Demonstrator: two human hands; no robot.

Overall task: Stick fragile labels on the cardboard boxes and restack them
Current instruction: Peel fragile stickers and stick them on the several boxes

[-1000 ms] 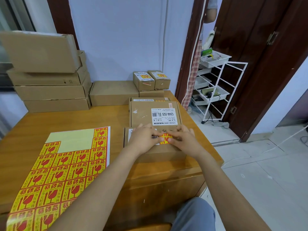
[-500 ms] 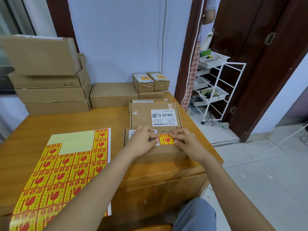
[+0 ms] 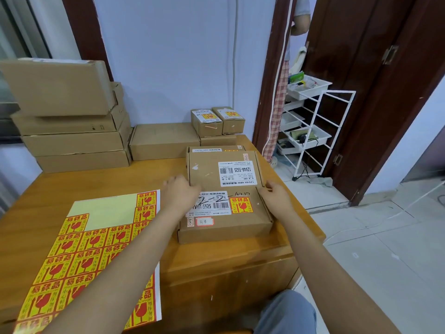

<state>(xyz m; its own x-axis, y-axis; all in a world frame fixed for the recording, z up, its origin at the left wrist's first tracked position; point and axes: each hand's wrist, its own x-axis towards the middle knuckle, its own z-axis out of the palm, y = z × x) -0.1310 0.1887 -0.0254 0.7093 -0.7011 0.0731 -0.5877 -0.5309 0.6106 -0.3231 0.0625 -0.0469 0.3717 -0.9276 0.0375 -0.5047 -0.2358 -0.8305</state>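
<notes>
Before me: brown cardboard box (image 3: 224, 225), white printed label (image 3: 212, 203), yellow sticker with red goblet (image 3: 241, 205). Left, my sticker sheet (image 3: 91, 251), yellow squares printed red on pale yellow-green backing. Honey-brown wooden table (image 3: 96, 182). Far right, white wire rack (image 3: 320, 131).

One head-worn wide view looks forward and down, close over the wooden table (image 3: 96, 182).

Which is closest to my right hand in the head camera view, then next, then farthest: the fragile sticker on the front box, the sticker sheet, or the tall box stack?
From the right hand:
1. Fragile sticker, just left of it on the front box.
2. Sticker sheet, across the table to the left.
3. Tall box stack, far left corner.
</notes>
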